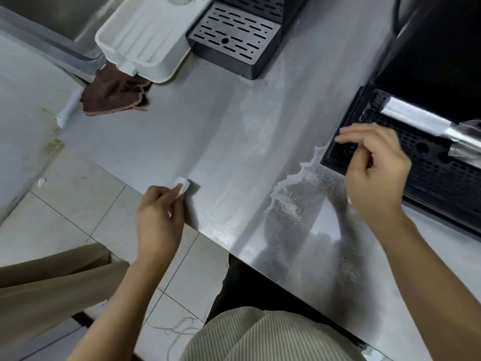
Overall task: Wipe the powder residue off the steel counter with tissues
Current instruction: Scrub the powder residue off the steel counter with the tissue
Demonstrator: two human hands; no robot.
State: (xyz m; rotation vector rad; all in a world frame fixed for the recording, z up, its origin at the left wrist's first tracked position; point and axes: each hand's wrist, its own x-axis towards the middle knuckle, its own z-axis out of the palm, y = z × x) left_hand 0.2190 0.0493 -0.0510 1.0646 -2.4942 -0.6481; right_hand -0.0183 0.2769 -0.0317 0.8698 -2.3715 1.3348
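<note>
The steel counter (208, 131) runs diagonally through the view. Dark speckled powder residue (309, 194) with a white smeared rim lies near its front edge, left of my right hand. My left hand (161, 212) pinches a small wadded white tissue (181, 188) at the counter's front edge, well left of the powder. My right hand (374, 168) hovers blurred above the counter beside the black machine, fingers loosely curled; no tissue shows in it.
A black perforated machine tray (416, 162) with a steel spout (429, 123) borders the counter on the right. At the back stand a black drip tray (234, 40), a white plastic tray (145, 40) and a brown cloth (114, 95). A sink (52, 22) is far left.
</note>
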